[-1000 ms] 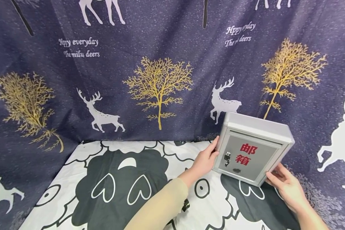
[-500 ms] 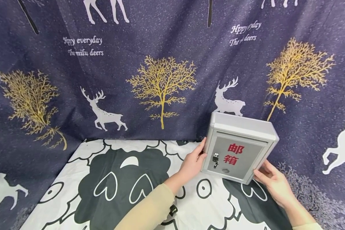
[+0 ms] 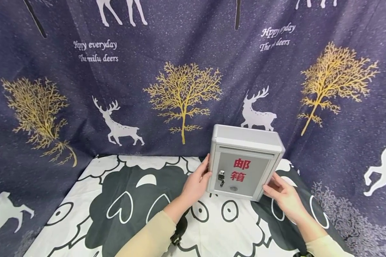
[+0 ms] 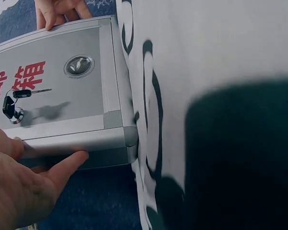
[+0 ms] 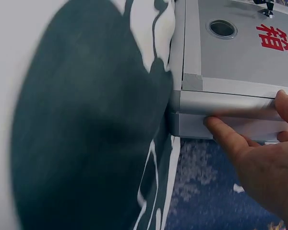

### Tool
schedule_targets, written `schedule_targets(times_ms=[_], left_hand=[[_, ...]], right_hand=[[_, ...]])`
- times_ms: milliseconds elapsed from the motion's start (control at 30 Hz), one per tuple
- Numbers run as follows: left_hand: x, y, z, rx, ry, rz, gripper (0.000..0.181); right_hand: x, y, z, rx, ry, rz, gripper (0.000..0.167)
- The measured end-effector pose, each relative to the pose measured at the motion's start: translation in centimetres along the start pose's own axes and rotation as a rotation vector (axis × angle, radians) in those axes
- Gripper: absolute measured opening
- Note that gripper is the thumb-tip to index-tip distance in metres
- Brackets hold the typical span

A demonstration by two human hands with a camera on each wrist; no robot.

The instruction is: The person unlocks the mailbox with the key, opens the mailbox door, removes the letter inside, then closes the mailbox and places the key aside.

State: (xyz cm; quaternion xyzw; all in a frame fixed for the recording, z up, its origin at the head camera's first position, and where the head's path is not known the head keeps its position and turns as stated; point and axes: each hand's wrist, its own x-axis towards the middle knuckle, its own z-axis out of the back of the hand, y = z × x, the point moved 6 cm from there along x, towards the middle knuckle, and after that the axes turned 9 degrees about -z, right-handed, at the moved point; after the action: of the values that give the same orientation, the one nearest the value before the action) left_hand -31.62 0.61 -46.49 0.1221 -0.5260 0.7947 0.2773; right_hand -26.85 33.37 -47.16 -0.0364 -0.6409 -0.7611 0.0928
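A silver metal mailbox (image 3: 244, 167) with red characters, a top slot and a round window stands slightly tilted between both hands. Keys (image 3: 221, 177) hang from the lock at the left of its door. My left hand (image 3: 195, 184) grips the box's left side, thumb at the front edge. On the opposite side, my right hand (image 3: 284, 196) holds the lower right edge. In the left wrist view the box's bottom (image 4: 120, 96) is at the patterned cloth. Fingers of the right hand (image 5: 259, 153) lie along the side wall in the right wrist view.
A black and white cartoon-print cloth (image 3: 132, 178) covers the surface. Behind it hangs a dark blue curtain (image 3: 180, 43) with deer and golden trees. A small dark object (image 3: 176, 238) shows beside the left sleeve.
Both hands have moved the mailbox to the left, and it leans less than before. The head view has shifted slightly.
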Motion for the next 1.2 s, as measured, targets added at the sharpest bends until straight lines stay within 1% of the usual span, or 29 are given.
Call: schedule_targets(times_ms=[133,233,367,500,700,800,933,1000,1200], left_hand=[[-0.6,0.6,1.5,0.01,-0.017,0.008,0.064],[-1.1,0.8,2.5,-0.01,-0.037,-0.001,0.065],[-1.8,1.1,3.9,-0.008,-0.062,-0.002,0.065],[-2.6,1.4,5.1,0.013,-0.082,0.025,0.066],[-3.0,1.7,6.4,0.003,-0.107,0.029,0.066],[-3.3,1.8,7.2,0.013,-0.124,0.03,0.066],[-3.8,2.2,8.1,0.027,-0.139,0.061,0.067],[-4.1,2.4,8.5,0.036,-0.141,0.067,0.067],[-4.6,2.9,9.7,0.054,-0.164,0.075,0.068]], right_hand=[[0.8,-0.1,-1.5,0.008,0.017,-0.008,0.064],[1.3,0.0,-2.6,0.002,0.022,-0.018,0.065],[1.9,0.1,-4.0,-0.052,0.018,-0.047,0.068],[2.3,0.3,-5.2,-0.092,0.027,-0.069,0.07],[3.1,0.5,-6.5,-0.09,0.052,-0.071,0.07],[3.6,0.5,-7.3,-0.096,0.061,-0.075,0.07],[3.9,0.6,-8.3,-0.093,0.067,-0.094,0.072],[4.1,0.6,-8.8,-0.092,0.067,-0.099,0.074],[5.0,0.5,-10.2,-0.068,0.081,-0.076,0.072]])
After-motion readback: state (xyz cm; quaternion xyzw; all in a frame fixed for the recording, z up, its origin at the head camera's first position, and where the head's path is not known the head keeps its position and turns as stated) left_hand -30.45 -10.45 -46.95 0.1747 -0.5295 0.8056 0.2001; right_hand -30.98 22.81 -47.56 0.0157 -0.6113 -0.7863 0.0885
